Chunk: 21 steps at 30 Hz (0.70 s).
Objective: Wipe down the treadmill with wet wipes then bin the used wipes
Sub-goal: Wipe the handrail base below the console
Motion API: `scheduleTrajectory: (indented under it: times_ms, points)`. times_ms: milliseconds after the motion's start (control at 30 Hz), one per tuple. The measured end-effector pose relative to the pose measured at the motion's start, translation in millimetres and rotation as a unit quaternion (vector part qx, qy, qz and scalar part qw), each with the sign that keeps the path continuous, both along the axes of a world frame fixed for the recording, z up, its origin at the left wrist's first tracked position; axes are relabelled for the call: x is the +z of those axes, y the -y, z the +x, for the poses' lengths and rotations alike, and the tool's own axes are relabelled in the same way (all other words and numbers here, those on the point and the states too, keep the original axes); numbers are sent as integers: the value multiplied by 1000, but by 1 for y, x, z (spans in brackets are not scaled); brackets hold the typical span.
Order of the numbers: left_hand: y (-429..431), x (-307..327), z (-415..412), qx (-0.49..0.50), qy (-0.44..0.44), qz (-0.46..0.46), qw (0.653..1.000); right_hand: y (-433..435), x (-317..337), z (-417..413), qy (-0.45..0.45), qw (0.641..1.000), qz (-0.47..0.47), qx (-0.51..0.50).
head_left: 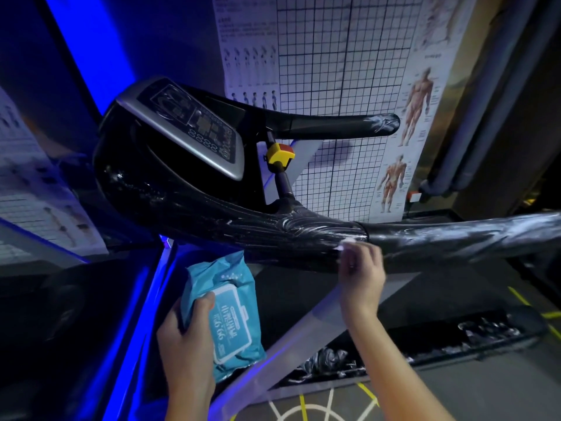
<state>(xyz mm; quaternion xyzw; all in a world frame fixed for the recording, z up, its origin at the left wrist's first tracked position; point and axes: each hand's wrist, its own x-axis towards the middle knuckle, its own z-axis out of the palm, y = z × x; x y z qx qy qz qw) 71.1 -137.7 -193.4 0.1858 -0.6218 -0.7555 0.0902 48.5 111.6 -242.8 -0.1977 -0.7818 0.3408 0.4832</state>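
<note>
The black treadmill fills the middle of the view, with its grey console (194, 129) tilted up at the left. Its near handrail (440, 241) runs to the right and shows wet streaks. My right hand (361, 268) pinches a small white wipe (346, 243) against the underside of that rail, where it joins the console housing. My left hand (185, 332) grips a blue pack of wet wipes (230, 311) below the rail; the pack's white lid is shut.
A far handrail (340, 126) reaches right, above a yellow and red safety key (280, 153). Anatomy and grid posters (349, 71) cover the wall behind. The treadmill deck's side rail (455, 338) lies lower right, and yellow floor markings (328, 405) lie below.
</note>
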Motion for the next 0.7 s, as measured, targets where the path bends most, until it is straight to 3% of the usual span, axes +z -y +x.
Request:
scheduleTrajectory:
  times_ms: [133,267,367,467,600,700]
  points:
    - [-6,3,-1,-8,-13,-17,1000,32,2,-1,28,979,98,177]
    - [-8,3,-4,-3,-17,-27,999,-6,32,-3,-9,998,20,61]
    - [-13,2,-4,0,-16,-28,999,-51,55,-18,82,997,7,5]
    - [-20,5,-5,0,-17,-35,999,-36,61,-32,136,988,28,70]
    - [-32,10,-13,-5,-28,-49,998,16,70,-35,77,964,146,211]
    - [-36,13,-20,-26,-63,-82,994,-1,77,-30,93,959,37,266]
